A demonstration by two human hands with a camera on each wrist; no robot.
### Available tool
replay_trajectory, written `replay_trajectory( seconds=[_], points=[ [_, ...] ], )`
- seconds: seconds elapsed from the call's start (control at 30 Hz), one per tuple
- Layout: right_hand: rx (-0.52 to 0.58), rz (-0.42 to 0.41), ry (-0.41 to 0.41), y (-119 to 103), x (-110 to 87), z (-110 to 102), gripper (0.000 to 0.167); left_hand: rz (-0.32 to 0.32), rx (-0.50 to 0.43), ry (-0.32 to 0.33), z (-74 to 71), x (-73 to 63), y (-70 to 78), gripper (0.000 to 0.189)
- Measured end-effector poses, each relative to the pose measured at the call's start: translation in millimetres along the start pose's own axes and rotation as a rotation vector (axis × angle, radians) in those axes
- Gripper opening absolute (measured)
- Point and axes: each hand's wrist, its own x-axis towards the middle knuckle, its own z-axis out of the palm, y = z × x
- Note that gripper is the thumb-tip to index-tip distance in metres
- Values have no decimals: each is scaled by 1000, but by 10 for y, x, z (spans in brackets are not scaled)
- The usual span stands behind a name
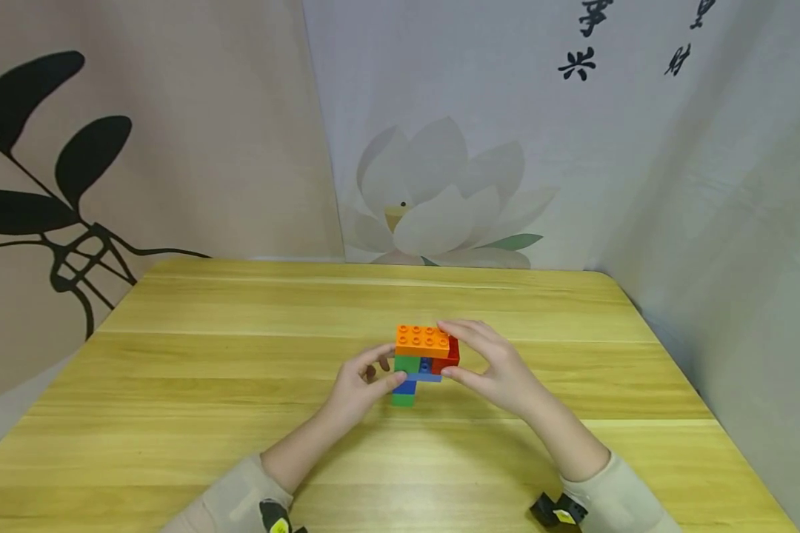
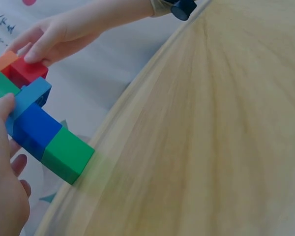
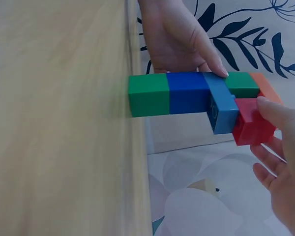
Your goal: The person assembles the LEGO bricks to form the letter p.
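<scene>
A small stack of toy building blocks stands upright between both hands over the middle of the table. From the bottom up it has a green block (image 3: 148, 96), a dark blue block (image 3: 189, 92), and a longer light blue block (image 3: 221, 105) that juts out to the right. Above that are a second green block (image 1: 407, 363) and a red block (image 3: 250, 118), with an orange block (image 1: 416, 342) across the top. My left hand (image 1: 360, 381) grips the stack from the left, thumb at the light blue block. The right hand (image 1: 496, 366) pinches the red block, thumb on its near face.
The wooden table (image 1: 240, 414) reaches back to a curtain (image 1: 253, 148) printed with leaves, a lotus and characters. Black wrist cameras are strapped at both cuffs, the right camera (image 1: 560, 511) close over the table's front.
</scene>
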Motion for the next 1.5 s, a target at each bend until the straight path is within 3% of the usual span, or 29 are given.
replay_trajectory(
  seconds=[0.17,0.53,0.83,1.03,1.3,1.5],
  points=[
    [20,-2,0,39,-44,17,70,-9,12,-16,-3,-3,11,45],
    [52,-22,20,47,-52,59,66,78,27,-5,-45,-18,-76,40],
    [80,5,31,65,-21,31,63,98,3,14,-31,-9,-54,39],
    [149,93,16,93,37,-17,60,103,6,32,-2,18,-53,37],
    [290,216,-4,-54,190,-149,52,79,-5,66,67,100,-57,41],
    [368,294,-20,149,178,-130,53,52,-52,82,118,181,-67,40]
  ],
)
